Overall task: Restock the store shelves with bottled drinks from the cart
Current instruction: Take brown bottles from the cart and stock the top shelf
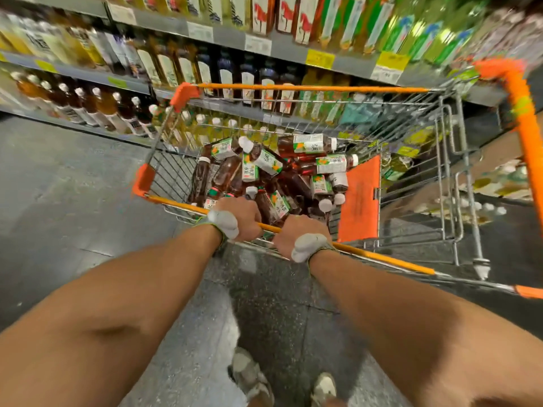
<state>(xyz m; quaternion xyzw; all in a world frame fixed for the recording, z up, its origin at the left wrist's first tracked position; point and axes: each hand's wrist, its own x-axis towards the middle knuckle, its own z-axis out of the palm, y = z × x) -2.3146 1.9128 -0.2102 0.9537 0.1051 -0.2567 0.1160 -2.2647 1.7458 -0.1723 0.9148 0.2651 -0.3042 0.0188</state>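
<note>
Here, the grey floor [73,186] is stretching beside stocked shelves [229,36]; the cart [358,201] is carrying piled bottles [264,163], and the left grip [235,218] and right grip [302,236] are clenching around its orange rim [382,257].

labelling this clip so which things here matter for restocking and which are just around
Job: silver wire cart with orange rim; brown white-capped plastic drink bottles lying in it; grey store shelves; left hand and right hand gripping its rim.
Just there: orange plastic seat flap; yellow shelf tags; grey tiled floor.
</note>
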